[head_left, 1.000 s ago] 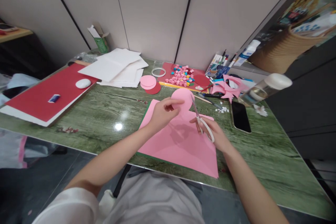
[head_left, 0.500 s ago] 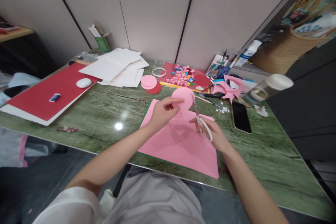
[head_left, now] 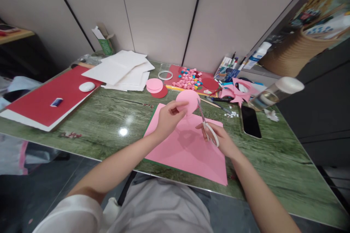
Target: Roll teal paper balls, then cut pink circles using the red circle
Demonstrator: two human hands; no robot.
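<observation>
My left hand (head_left: 167, 119) pinches a pink paper circle (head_left: 188, 101) by its lower left edge and holds it up above the table. My right hand (head_left: 221, 139) grips white-handled scissors (head_left: 207, 123), whose blades point up at the circle's right edge. Under both hands a large pink paper sheet (head_left: 188, 150) lies flat on the green table (head_left: 109, 116), with a dark green sheet peeking out beneath it.
A black phone (head_left: 250, 121) lies right of the sheet. Behind are pink cut scraps (head_left: 237, 91), pens, a red tray of coloured pompoms (head_left: 190, 77), a tape ring (head_left: 165, 75), pink and red discs (head_left: 155, 86), white sheets (head_left: 123, 69) and a red board with a white mouse (head_left: 86, 86).
The paper circle and both hands have shifted slightly left and up; the scissors stay at the circle's right edge.
</observation>
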